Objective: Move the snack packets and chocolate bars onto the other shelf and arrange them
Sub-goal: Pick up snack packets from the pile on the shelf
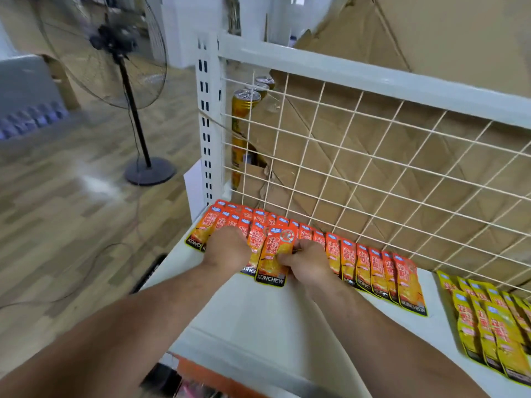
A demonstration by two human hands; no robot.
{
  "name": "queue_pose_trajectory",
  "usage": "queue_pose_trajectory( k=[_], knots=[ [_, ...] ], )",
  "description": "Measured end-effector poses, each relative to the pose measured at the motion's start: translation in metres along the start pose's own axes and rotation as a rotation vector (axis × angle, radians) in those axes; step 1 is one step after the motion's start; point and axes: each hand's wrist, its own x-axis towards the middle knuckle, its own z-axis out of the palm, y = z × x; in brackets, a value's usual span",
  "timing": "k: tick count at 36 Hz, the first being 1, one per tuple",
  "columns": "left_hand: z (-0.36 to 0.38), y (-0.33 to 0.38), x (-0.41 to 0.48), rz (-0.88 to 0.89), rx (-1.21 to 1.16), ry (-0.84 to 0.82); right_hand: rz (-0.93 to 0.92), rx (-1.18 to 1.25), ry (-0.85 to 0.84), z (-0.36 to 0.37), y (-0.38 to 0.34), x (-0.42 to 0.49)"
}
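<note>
Along the foot of the wire mesh (373, 168), your orange snack packets (376, 267) lie overlapped in a row on the white shelf (258, 317), and your right hand (309, 264) pinches the front packet (271, 264) near its lower edge, fingers curled, below the mesh's left half. Your left hand (227, 245) rests on the packets beside it, but its fingers are tucked out of sight, so I cannot tell whether it grips anything. Below the mesh's right end, yellow packets (488, 326) run off the frame edge, and the gold cans (244, 110) behind the mesh are partly hidden.
</note>
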Motion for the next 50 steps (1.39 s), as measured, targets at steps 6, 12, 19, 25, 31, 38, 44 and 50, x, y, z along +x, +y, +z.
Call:
queue_pose_trajectory(
  k=[6, 12, 19, 25, 31, 38, 44, 50],
  knots=[
    [-0.002, -0.001, 0.005, 0.037, 0.055, -0.002, -0.016, -0.069, 0.022, -0.001, -0.003, -0.001],
    [-0.002, -0.006, 0.005, 0.121, 0.110, 0.015, -0.018, -0.118, 0.035, 0.000, -0.007, -0.001],
    [-0.006, -0.010, 0.000, 0.167, 0.160, 0.079, -0.097, -0.421, 0.092, 0.007, -0.013, -0.003],
    [-0.008, -0.017, -0.005, 0.266, 0.202, 0.186, -0.135, -0.671, 0.159, 0.016, -0.014, -0.009],
    [-0.011, -0.023, -0.011, 0.364, 0.243, 0.213, -0.140, -0.723, 0.165, 0.017, -0.015, -0.010],
    [-0.013, -0.024, -0.020, 0.351, 0.258, 0.182, -0.100, -0.703, 0.170, 0.012, -0.015, -0.011],
    [-0.013, -0.022, -0.027, 0.348, 0.276, 0.165, -0.132, -0.730, 0.170, 0.014, -0.009, -0.012],
    [-0.011, -0.012, -0.034, 0.415, 0.327, 0.135, -0.200, -0.725, 0.161, 0.010, -0.007, -0.016]
  ],
)
